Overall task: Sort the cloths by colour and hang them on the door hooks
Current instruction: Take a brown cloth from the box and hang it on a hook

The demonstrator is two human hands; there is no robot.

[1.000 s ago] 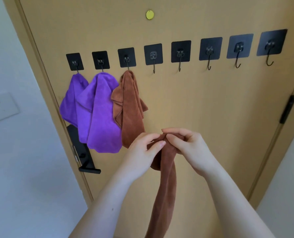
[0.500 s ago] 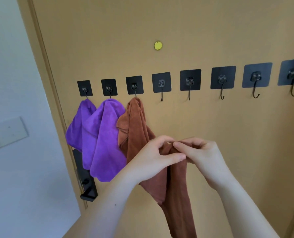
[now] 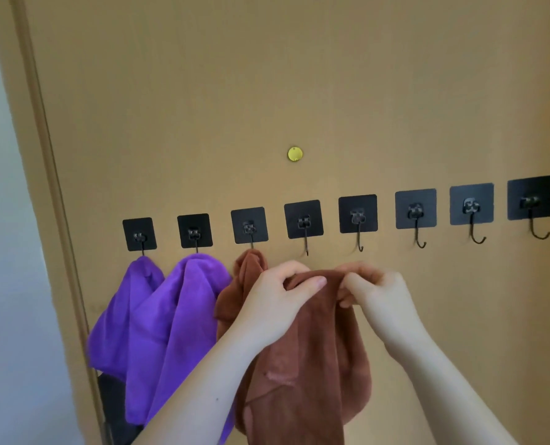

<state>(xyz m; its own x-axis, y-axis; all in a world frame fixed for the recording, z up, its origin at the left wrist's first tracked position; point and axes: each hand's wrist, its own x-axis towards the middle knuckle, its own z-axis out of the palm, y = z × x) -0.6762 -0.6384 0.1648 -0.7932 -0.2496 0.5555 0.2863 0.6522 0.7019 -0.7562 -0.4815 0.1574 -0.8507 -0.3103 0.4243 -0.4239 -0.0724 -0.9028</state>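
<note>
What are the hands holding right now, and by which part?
Both hands pinch one brown cloth at its bunched top edge, left hand on the left, right hand on the right. The rest hangs down.

Three hung cloths (image 3: pixel 183 316) on leftmost hooks (image 3: pixel 195 232) — held cloth (image 3: pixel 309 354) before door (image 3: pixel 299 75), below fourth hook (image 3: pixel 304 223).

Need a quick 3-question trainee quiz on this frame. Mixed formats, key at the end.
1. True or false: the left hand and right hand both grip the unhung brown cloth.
2. How many of the eight hooks carry a cloth? A 2, B 3, C 5.
3. Fill in: the two leftmost cloths are ____.
Key: 1 true; 2 B; 3 purple.
</note>
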